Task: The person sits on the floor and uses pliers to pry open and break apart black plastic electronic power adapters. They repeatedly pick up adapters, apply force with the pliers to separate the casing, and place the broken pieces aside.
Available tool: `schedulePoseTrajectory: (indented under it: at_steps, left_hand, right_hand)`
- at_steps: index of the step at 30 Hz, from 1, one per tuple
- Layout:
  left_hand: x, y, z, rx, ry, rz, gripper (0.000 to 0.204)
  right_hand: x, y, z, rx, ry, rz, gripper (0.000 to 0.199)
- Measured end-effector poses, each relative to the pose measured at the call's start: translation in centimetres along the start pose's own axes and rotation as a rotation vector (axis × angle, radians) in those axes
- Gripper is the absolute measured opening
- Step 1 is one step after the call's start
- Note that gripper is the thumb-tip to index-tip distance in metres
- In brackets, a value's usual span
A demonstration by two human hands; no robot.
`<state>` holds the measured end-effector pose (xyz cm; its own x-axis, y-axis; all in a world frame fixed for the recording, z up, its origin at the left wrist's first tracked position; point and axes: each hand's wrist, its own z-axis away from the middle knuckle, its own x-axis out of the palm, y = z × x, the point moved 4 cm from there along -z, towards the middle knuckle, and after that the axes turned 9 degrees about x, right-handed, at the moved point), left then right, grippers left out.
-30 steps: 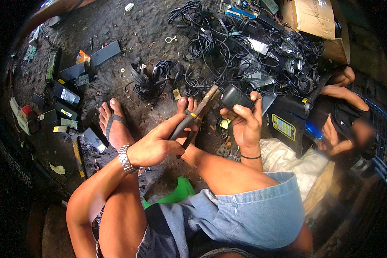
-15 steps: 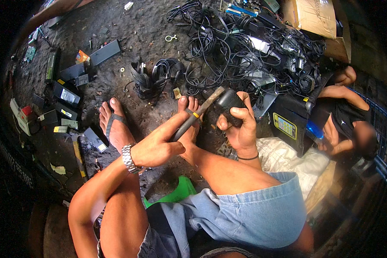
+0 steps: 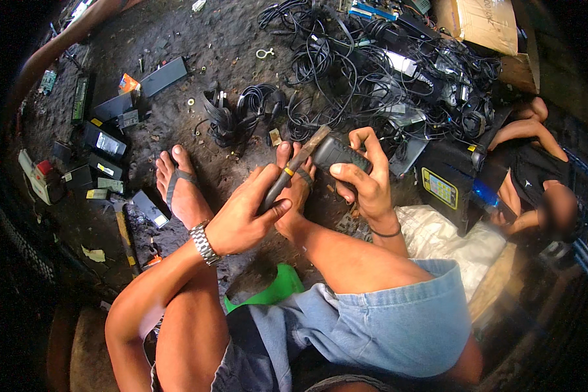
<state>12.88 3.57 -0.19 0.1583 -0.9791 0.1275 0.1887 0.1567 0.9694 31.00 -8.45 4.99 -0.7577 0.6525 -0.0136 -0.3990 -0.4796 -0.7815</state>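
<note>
- My left hand is wrapped around the dark grip of a pair of pliers, with a yellow band below their rust-brown metal head.
- My right hand grasps a black power adapter, thumb on its near side and fingers curled about its right end.
- The adapter is raised over the ground, ahead of my right knee; the pliers' head slants up beside its left end, and I cannot tell whether they touch.
- A metal-link watch circles my left wrist, a thin dark band my right.
- Beyond my hands, a bundle of black cable lies on the dirt, left of a big tangle of black cords.
- Dark rectangular packs lie scattered beyond my left foot.
- At my right, a white sack lies near a black case; another person sits beyond.
</note>
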Motion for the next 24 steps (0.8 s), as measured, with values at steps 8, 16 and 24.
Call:
schedulePoseTrajectory:
  at_steps: [8, 16, 24]
  left_hand:
    - [0.4, -3.9, -1.2, -0.182, -0.022, -0.109, 0.053]
    - [-0.2, -4.4, 0.3, -0.168, 0.202, -0.183, 0.026]
    - [0.3, -9.4, -0.1, -0.214, 0.132, 0.161, 0.036]
  right_hand:
    - [-0.5, 3.0, -0.1, 0.036, 0.039, -0.106, 0.044]
    - [0.3, 5.5, -0.7, 0.087, -0.055, -0.129, 0.046]
    - [-0.3, 4.8, -2.7, -0.011, 0.22, -0.06, 0.039]
